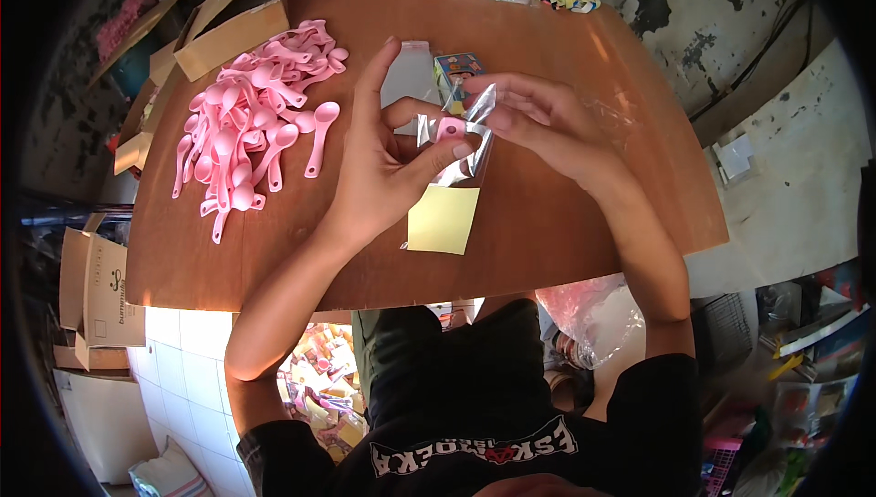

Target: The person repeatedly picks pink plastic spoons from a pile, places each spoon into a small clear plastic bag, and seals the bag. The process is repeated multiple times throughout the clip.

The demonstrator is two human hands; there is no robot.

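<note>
1. Brown and rounded, the wooden tabletop [566, 214] fills the middle of the view, with cardboard boxes [233, 27] at its far left edge and cracked grey flooring beyond it.
2. At the centre, just above the tabletop, the left hand [383, 168] and the right hand [538, 123] meet over a small clear plastic bag [470, 146].
3. The left thumb and fingers [415, 114] are pinched closed on a pink spoon [450, 128] at the bag's mouth; the index finger stands up straight, free.
4. The right fingers [497, 86] are closed lightly on the bag's upper edge, holding it open.
5. To do this well, I judge the right hand should keep the mouth wide and taut, so the spoon slides in bowl-first without snagging the film.
6. A yellow card [443, 219] lies flat just below the hands; it appears to sit under the bag's lower end, though the overlap is hard to tell.
7. A heap of pink spoons [246, 123] lies left of the hands, within easy reach, and a small colourful box [456, 73] sits just beyond them.
</note>
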